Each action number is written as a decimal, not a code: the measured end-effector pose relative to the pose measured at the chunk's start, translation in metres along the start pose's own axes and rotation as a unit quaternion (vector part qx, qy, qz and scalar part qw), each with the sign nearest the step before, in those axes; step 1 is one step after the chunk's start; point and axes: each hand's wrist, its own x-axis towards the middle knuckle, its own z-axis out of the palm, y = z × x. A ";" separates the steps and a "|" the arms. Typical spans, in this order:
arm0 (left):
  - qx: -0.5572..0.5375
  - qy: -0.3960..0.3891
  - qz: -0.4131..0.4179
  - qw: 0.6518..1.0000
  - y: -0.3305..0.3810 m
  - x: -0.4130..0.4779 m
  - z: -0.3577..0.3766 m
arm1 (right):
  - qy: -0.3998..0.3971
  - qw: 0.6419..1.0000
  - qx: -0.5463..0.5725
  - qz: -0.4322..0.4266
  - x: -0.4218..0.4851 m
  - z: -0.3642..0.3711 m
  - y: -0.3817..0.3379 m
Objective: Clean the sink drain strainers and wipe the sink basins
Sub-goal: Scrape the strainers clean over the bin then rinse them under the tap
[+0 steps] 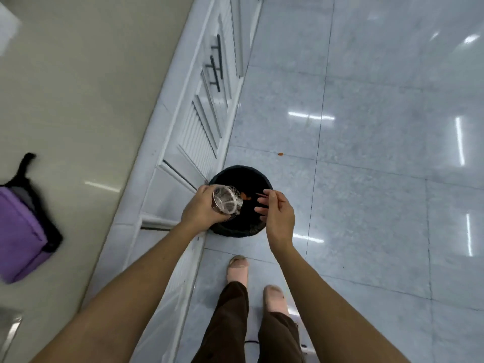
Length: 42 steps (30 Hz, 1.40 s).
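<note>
Left grip (201,208): holds drain strainer (227,203) over black bin (239,168).
Right grip (278,214): wide, empty.
Around: purple bag (18,231) on surface (78,100); orange scrap (280,154) on floor (379,195).

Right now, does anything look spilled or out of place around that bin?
One small orange scrap lies on the floor tiles beyond the black bin, apart from it. It resembles the orange bits inside, so it probably spilled. The left hand holds the strainer over the bin. Nothing else stands out.
</note>
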 end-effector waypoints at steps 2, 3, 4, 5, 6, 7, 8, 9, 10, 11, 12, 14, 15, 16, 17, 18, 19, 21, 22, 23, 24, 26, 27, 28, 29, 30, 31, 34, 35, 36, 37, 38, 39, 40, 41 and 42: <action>-0.067 0.054 0.024 0.996 0.010 -0.020 -0.004 | -0.024 0.999 -0.037 -0.012 -0.006 -0.004 -0.015; -0.089 0.077 0.030 0.993 0.015 -0.031 -0.009 | -0.053 0.996 -0.067 -0.021 -0.011 -0.005 -0.026; -0.109 0.095 0.038 0.989 0.023 -0.043 -0.014 | -0.085 0.990 -0.106 -0.033 -0.016 -0.004 -0.038; -0.129 0.108 0.044 0.985 0.032 -0.052 -0.019 | -0.113 0.982 -0.142 -0.049 -0.018 -0.003 -0.049; -0.151 0.123 0.051 0.979 0.042 -0.063 -0.025 | -0.141 0.971 -0.176 -0.075 -0.025 0.000 -0.064; -0.176 0.146 0.056 0.972 0.052 -0.077 -0.034 | -0.168 0.958 -0.205 -0.109 -0.033 0.003 -0.081; -0.203 0.169 0.060 0.963 0.061 -0.089 -0.043 | -0.189 0.944 -0.228 -0.144 -0.042 0.007 -0.098; -0.231 0.200 0.061 0.950 0.069 -0.106 -0.055 | -0.211 0.929 -0.244 -0.181 -0.056 0.012 -0.117; -0.253 0.231 0.064 0.937 0.074 -0.120 -0.068 | -0.233 0.915 -0.253 -0.211 -0.071 0.017 -0.136; -0.267 0.253 0.063 0.928 0.076 -0.130 -0.079 | -0.252 0.906 -0.249 -0.231 -0.081 0.023 -0.150; -0.280 0.273 0.063 0.918 0.076 -0.145 -0.093 | -0.272 0.893 -0.251 -0.254 -0.097 0.030 -0.164; -0.302 0.280 0.060 0.909 0.069 -0.177 -0.119 | -0.303 0.864 -0.266 -0.302 -0.129 0.044 -0.185; -0.315 0.271 0.059 0.908 0.065 -0.196 -0.132 | -0.317 0.848 -0.273 -0.324 -0.146 0.054 -0.192; -0.333 0.259 0.059 0.905 0.059 -0.211 -0.143 | -0.327 0.834 -0.281 -0.343 -0.161 0.062 -0.198; -0.349 0.266 0.062 0.897 0.053 -0.230 -0.155 | -0.340 0.817 -0.288 -0.366 -0.179 0.073 -0.204; -0.367 0.288 0.068 0.882 0.045 -0.249 -0.165 | -0.354 0.800 -0.294 -0.385 -0.196 0.084 -0.207; -0.383 0.318 0.060 0.865 0.037 -0.268 -0.175 | -0.368 0.783 -0.300 -0.402 -0.213 0.097 -0.208; -0.387 0.381 0.029 0.839 0.019 -0.301 -0.193 | -0.388 0.752 -0.310 -0.433 -0.247 0.123 -0.208; -0.379 0.421 0.012 0.824 0.008 -0.319 -0.201 | -0.400 0.735 -0.316 -0.447 -0.265 0.137 -0.205; -0.361 0.463 -0.004 0.810 -0.005 -0.336 -0.206 | -0.409 0.720 -0.323 -0.457 -0.282 0.151 -0.198; -0.336 0.503 -0.018 0.797 -0.022 -0.353 -0.210 | -0.420 0.702 -0.332 -0.469 -0.300 0.164 -0.190; -0.290 0.539 -0.046 0.789 -0.055 -0.381 -0.215 | -0.441 0.676 -0.343 -0.481 -0.330 0.187 -0.169; -0.277 0.539 -0.067 0.792 -0.074 -0.395 -0.216 | -0.454 0.664 -0.346 -0.483 -0.345 0.199 -0.155; -0.272 0.532 -0.089 0.796 -0.091 -0.408 -0.216 | -0.465 0.648 -0.355 -0.487 -0.358 0.210 -0.141; -0.274 0.522 -0.115 0.799 -0.107 -0.421 -0.216 | -0.474 0.628 -0.371 -0.492 -0.370 0.221 -0.126; -0.275 0.510 -0.137 0.803 -0.123 -0.434 -0.215 | -0.482 0.608 -0.391 -0.495 -0.382 0.231 -0.112; -0.282 0.493 -0.152 0.809 -0.137 -0.443 -0.213 | -0.489 0.592 -0.406 -0.495 -0.390 0.238 -0.100; -0.299 0.459 -0.197 0.813 -0.193 -0.466 -0.206 | -0.500 0.556 -0.444 -0.494 -0.414 0.272 -0.057; -0.298 0.450 -0.213 0.815 -0.211 -0.471 -0.204 | -0.503 0.551 -0.459 -0.483 -0.420 0.284 -0.043; -0.301 0.436 -0.224 0.818 -0.226 -0.473 -0.201 | -0.505 0.546 -0.475 -0.471 -0.424 0.293 -0.031; -0.307 0.417 -0.238 0.821 -0.242 -0.476 -0.198 | -0.507 0.541 -0.493 -0.456 -0.427 0.304 -0.016; -0.315 0.398 -0.248 0.825 -0.256 -0.477 -0.197 | -0.508 0.534 -0.510 -0.443 -0.429 0.313 -0.003; -0.323 0.378 -0.258 0.828 -0.269 -0.478 -0.194 | -0.511 0.525 -0.529 -0.428 -0.431 0.321 0.011; -0.333 0.363 -0.266 0.828 -0.281 -0.477 -0.189 | -0.514 0.517 -0.547 -0.412 -0.431 0.328 0.024; -0.343 0.354 -0.273 0.826 -0.289 -0.475 -0.185 | -0.516 0.512 -0.561 -0.396 -0.431 0.332 0.034; -0.353 0.347 -0.280 0.823 -0.300 -0.472 -0.179 | -0.515 0.508 -0.575 -0.383 -0.430 0.338 0.047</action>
